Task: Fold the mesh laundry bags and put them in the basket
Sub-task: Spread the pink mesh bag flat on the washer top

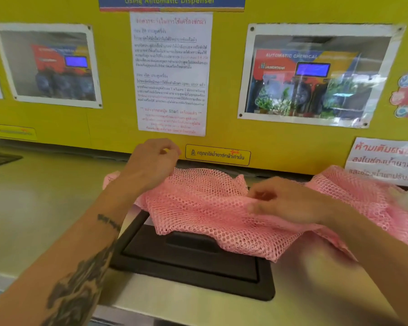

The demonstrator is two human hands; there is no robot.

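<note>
We record first the yellow wall panel point(229, 135), carrying a printed notice point(171, 74) between two framed photographs and a small yellow label point(218, 154) near its lower edge. Next, the pale steel counter point(45, 208), bare and open on the left side and along the near edge. Set into it, a black lid point(193, 267) with a recessed handle, its far half covered. Item: one pink mesh laundry bag point(205, 208), rumpled, lying across the lid and counter, its near edge hanging over the lid's middle and its right portion trailing toward the frame's right edge, close under the wall. Left hand point(152, 164), at the bag's far left corner by the wall: fingers curled inward, seemingly pinching the mesh edge, though we cannot tell the grip for certain. Right hand point(290, 201), resting on the bag's middle: fingers point(260, 196) bent and gathered, pinching a fold of mesh; blur softens detail.
</note>
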